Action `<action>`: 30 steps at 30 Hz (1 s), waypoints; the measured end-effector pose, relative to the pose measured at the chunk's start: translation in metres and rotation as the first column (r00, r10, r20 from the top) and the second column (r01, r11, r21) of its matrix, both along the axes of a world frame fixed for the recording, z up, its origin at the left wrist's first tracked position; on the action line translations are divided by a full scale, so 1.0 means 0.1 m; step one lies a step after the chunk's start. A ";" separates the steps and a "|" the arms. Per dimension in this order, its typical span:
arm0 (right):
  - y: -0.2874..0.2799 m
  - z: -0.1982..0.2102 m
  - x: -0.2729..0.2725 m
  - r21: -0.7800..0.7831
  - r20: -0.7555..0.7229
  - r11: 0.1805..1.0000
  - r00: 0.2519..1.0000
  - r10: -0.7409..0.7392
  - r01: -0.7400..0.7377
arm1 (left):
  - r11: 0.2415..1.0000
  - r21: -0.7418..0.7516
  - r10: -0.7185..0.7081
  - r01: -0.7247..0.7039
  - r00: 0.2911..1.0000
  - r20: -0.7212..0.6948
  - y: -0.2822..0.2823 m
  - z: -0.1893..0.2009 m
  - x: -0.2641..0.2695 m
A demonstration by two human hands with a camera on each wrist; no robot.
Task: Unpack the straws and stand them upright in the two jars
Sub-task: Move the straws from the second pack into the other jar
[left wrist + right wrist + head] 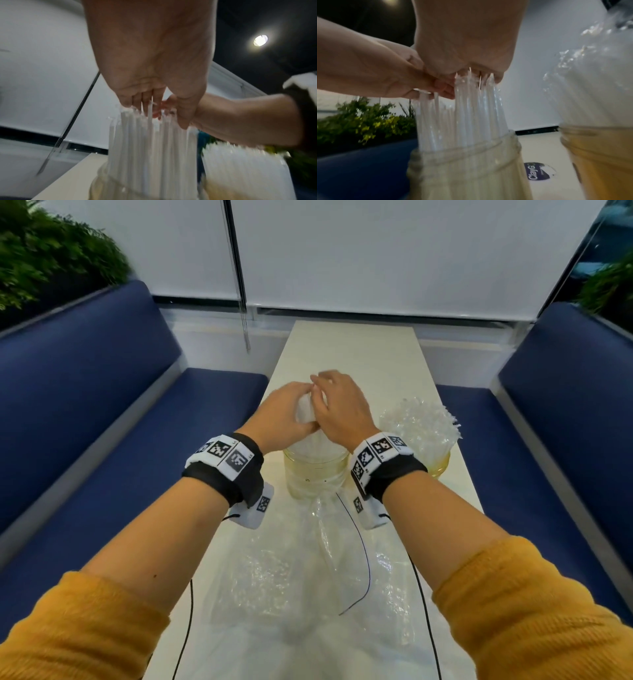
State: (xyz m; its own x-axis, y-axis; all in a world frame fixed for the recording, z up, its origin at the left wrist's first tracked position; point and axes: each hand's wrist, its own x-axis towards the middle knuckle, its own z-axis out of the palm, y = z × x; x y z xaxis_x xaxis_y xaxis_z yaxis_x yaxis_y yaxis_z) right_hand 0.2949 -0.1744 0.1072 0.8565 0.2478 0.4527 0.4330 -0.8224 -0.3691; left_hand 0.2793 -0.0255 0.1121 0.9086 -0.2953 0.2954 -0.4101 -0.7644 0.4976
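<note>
1. The left hand [282, 412] is curled over the tops of the wrapped straws [467, 112], fingertips pinching among them.
2. The straws are stood upright in the near jar [313, 474].
3. The right hand [342, 405] is cupped on the same tops, fingers bent.
4. A second jar [440, 465], packed with straws, is seen rightmost.

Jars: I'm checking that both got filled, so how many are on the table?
2: one jar beneath both hands, the other jar right of it, both holding straws.
</note>
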 end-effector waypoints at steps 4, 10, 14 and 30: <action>-0.02 0.03 0.04 -0.043 -0.010 0.999 1.000 -0.006 0.006 | 0.991 0.098 0.091 -0.096 0.995 0.048 0.06 0.07 0.02; -0.03 -0.11 -0.04 -0.048 -0.107 0.998 0.994 0.027 -0.032 | 0.996 0.048 0.083 -0.076 0.982 -0.167 0.03 -0.17 -0.08; 0.02 -0.24 -0.01 -0.085 -0.117 0.995 0.992 0.037 -0.048 | 0.997 0.068 0.035 -0.025 0.990 -0.136 0.01 -0.23 -0.02; -0.33 0.14 -0.59 0.285 -0.043 0.958 0.999 -0.025 0.036 | 0.986 -0.129 0.131 -0.107 0.973 0.191 0.00 -0.06 -0.74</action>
